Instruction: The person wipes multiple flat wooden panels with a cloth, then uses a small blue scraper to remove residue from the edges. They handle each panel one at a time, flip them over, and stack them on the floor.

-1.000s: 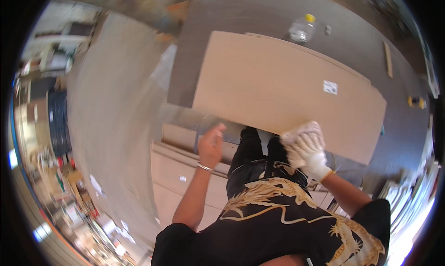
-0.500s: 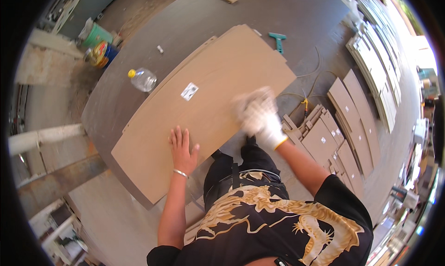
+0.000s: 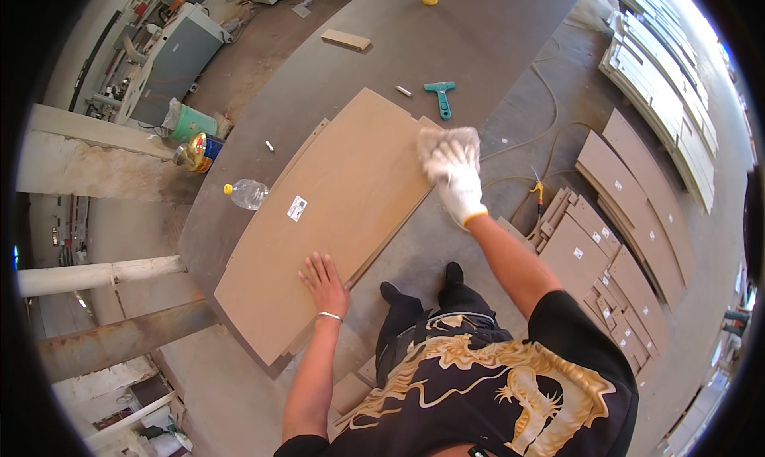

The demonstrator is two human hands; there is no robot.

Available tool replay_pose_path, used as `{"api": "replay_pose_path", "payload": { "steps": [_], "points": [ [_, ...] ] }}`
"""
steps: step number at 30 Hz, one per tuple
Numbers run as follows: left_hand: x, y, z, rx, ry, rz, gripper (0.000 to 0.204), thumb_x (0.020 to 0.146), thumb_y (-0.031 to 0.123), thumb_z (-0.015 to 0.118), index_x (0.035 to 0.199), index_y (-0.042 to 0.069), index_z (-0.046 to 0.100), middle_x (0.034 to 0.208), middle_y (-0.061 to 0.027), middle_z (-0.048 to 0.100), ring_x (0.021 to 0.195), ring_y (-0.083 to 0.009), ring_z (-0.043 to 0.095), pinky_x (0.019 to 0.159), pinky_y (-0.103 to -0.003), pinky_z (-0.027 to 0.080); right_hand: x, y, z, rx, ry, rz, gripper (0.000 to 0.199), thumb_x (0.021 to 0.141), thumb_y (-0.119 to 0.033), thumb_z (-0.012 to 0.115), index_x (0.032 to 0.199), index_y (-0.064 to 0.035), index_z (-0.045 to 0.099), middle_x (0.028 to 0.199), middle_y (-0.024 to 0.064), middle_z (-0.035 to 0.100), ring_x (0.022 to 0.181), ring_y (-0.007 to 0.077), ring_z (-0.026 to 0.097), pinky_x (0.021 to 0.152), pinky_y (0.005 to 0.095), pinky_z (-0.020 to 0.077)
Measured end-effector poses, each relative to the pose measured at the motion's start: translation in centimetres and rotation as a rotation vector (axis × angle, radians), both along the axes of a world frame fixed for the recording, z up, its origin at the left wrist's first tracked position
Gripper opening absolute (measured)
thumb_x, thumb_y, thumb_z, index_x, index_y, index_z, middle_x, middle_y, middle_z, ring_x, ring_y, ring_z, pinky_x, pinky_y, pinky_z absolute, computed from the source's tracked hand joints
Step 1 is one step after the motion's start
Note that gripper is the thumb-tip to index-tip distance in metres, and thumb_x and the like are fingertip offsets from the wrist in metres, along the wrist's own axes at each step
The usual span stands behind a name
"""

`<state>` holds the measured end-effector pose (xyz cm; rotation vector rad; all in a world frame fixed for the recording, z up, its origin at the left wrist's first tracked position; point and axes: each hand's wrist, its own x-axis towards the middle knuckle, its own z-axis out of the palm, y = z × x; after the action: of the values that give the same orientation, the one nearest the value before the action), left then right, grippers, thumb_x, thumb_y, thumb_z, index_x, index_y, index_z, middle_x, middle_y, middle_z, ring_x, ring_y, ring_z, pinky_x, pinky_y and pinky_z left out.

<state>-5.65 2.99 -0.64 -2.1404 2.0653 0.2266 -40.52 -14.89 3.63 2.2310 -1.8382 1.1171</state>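
**Board and cloth, state at this moment**

Brown fibreboard panel [image 3: 343,218]: long, flat, one long edge gently curved, lying face up on a dark grey table [image 3: 478,27], on top of further panels of like shape whose edges show beneath it. Small white label near its middle. White cloth [image 3: 448,141]: crumpled, lying on the panel's far right edge, under the gloved right hand [image 3: 456,182]. Bare left hand [image 3: 325,283] lies flat, fingers spread, on the panel's near end.

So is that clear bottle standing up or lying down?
Lying down. The clear plastic bottle rests on its side on the grey worktable, its yellow cap pointing sideways, beside the brown board.
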Motion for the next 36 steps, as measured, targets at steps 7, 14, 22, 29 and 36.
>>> {"api": "replay_pose_path", "payload": {
  "steps": [7, 14, 22, 29, 36],
  "points": [
    [-1.0, -0.2, -0.8, -0.027, -0.036, 0.047, 0.1, 0.089, 0.02, 0.078, 0.165, -0.004, 0.017, 0.177, -0.0246, 0.004, 0.163, -0.0471, 0.002, 0.126, -0.071, 0.003, 1.3, 2.4, -0.8, -0.109, -0.106, 0.408, 0.029, 0.084, -0.01, 0.064, 0.111, -0.0152, 0.073, 0.129, 0.0157, 0.067, 0.124, 0.0377, 0.059, 0.113, 0.064, 0.0371],
    [-0.5, 0.3, -2.9, -0.037, -0.212, 0.027, 0.083, 0.095, 0.012, 0.063, 0.165, -0.004, 0.02, 0.176, -0.0236, 0.011, 0.162, -0.0468, 0.01, 0.126, -0.072, 0.009, -11.0, -4.8, -8.5, 0.801, -1.212, -0.356, 0.037, 0.099, -0.03, 0.056, 0.099, 0.0031, 0.073, 0.096, 0.0154, 0.076, 0.088, 0.0272, 0.074, 0.073, 0.0395, 0.056],
    [-1.3, 6.6, 0.6, -0.234, -0.169, -0.113, 0.066, 0.095, 0.007, 0.057, 0.158, -0.004, 0.038, 0.167, -0.0257, 0.035, 0.155, -0.0475, 0.033, 0.122, -0.069, 0.028, -17.1, 21.5, -19.1, 0.624, -2.274, -0.378, 0.025, 0.105, -0.034, 0.062, 0.122, -0.016, 0.064, 0.102, -0.0018, 0.064, 0.088, 0.0181, 0.062, 0.075, 0.0323, 0.0514],
    [3.6, 3.9, 22.5, -0.034, 0.019, -0.042, 0.045, 0.088, 0.013, 0.07, 0.132, 0.006, 0.064, 0.094, -0.0205, 0.074, 0.089, -0.0417, 0.073, 0.079, -0.053, 0.058, -20.4, 27.4, -20.7, 0.541, -2.103, -0.608, 0.03, 0.104, -0.037, 0.061, 0.124, -0.0146, 0.061, 0.079, 0.0049, 0.065, 0.055, 0.0216, 0.062, 0.045, 0.0391, 0.051],
    [16.6, -19.9, 26.0, -0.418, 0.217, -0.044, 0.035, 0.093, 0.035, 0.076, 0.092, 0.001, 0.068, 0.077, -0.0266, 0.065, 0.071, -0.0449, 0.063, 0.065, -0.051, 0.049, -13.4, 19.0, -12.0, 0.357, -2.276, -0.366, 0.038, 0.105, -0.035, 0.061, 0.139, -0.0186, 0.057, 0.123, 0.0091, 0.072, 0.103, 0.0332, 0.074, 0.078, 0.0529, 0.0627]
  ]
}}
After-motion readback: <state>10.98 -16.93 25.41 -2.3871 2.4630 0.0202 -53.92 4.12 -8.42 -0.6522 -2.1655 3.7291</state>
